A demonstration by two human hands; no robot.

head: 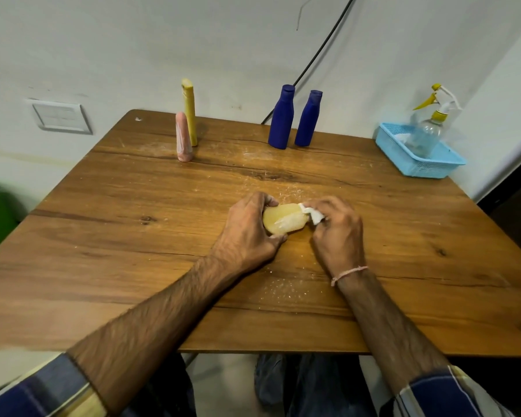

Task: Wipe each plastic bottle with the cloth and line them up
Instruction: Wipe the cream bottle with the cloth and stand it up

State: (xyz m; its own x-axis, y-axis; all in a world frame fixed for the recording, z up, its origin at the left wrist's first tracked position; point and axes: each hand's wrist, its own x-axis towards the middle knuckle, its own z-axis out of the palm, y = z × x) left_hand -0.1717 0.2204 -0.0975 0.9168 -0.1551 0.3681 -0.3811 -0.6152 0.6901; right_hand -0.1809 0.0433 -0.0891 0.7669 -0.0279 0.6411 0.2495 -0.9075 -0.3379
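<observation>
A pale yellow plastic bottle (pixel 284 220) lies on its side at the middle of the wooden table (pixel 133 236). My left hand (pixel 248 233) grips its left end. My right hand (pixel 337 233) presses a small white cloth (pixel 312 214) against its right end, and my fingers hide most of the cloth. At the back left stand a pink bottle (pixel 183 136) and a taller yellow bottle (pixel 189 111), close together. Two dark blue bottles (pixel 281 118) (pixel 308 119) stand side by side at the back centre.
A light blue basket (pixel 424 164) at the back right corner holds a clear spray bottle (pixel 427 130) with a yellow nozzle. White specks dot the tabletop. A black cable (pixel 319 49) runs down the wall behind the blue bottles.
</observation>
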